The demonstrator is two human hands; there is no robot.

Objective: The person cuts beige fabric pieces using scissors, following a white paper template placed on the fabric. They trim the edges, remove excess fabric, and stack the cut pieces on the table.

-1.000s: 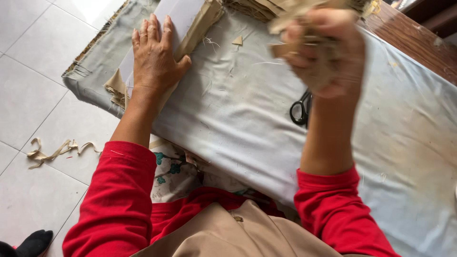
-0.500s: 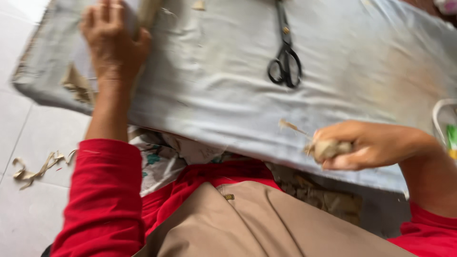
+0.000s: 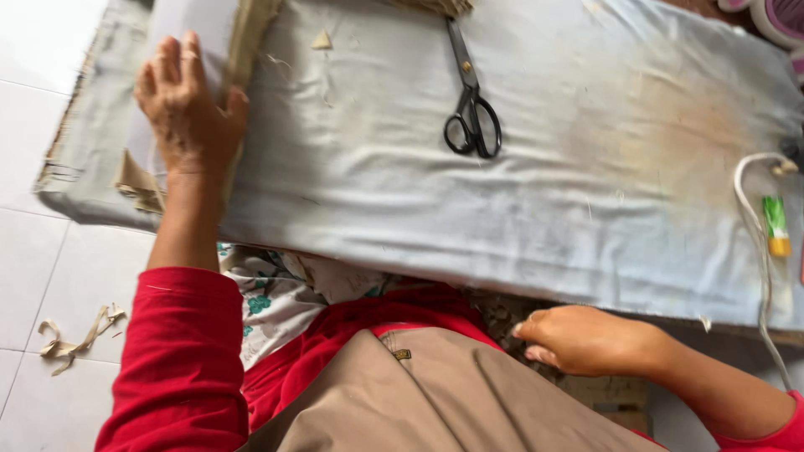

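My left hand [image 3: 188,109] lies flat, fingers apart, on a pale grey sheet with a frayed tan edge [image 3: 247,50] at the left end of a table covered in light blue-grey cloth [image 3: 586,209]. My right hand [image 3: 586,339] is below the table's near edge, over my lap, with its fingers curled downward. What is inside them is hidden. Black-handled scissors [image 3: 471,109] lie shut on the cloth, far from both hands. A small tan triangular scrap [image 3: 322,40] lies near the sheet.
A white cable [image 3: 758,243] and a small green and yellow tube [image 3: 776,224] lie at the table's right end. A pink and white object [image 3: 775,17] sits at the top right corner. Tan fabric scraps [image 3: 75,335] lie on the white tiled floor at left.
My right hand, which held a clump of tan scraps above the table, has dropped past the near edge to my lap. My left hand stays on the sheet.
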